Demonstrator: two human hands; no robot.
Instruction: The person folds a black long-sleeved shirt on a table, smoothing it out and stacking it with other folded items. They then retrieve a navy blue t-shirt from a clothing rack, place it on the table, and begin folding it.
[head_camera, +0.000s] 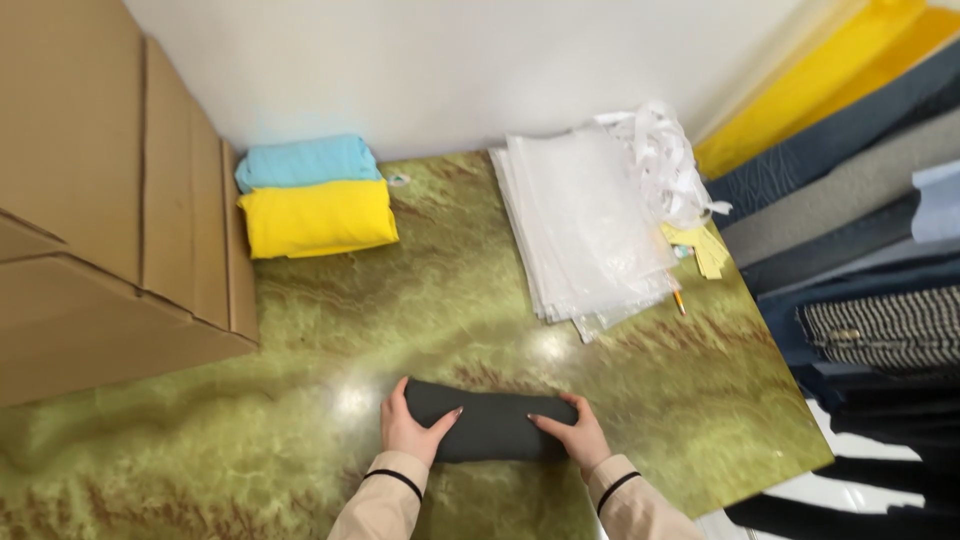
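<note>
A dark grey rolled cloth (490, 423) lies on the glossy green marbled table (420, 310), near its front edge. My left hand (408, 430) grips the roll's left end, with the thumb laid across its top. At the other end my right hand (573, 430) presses on the roll, fingers curled over it. Both wrists show beige cuffs with a dark stripe.
A folded yellow cloth (318, 217) and a folded light blue cloth (305, 161) lie at the back. Cardboard boxes (110, 200) stand on the left. A stack of clear plastic bags (585, 225) sits at the right, with yellow tags (708, 250) beside it. Hanging garments (860, 250) line the right edge.
</note>
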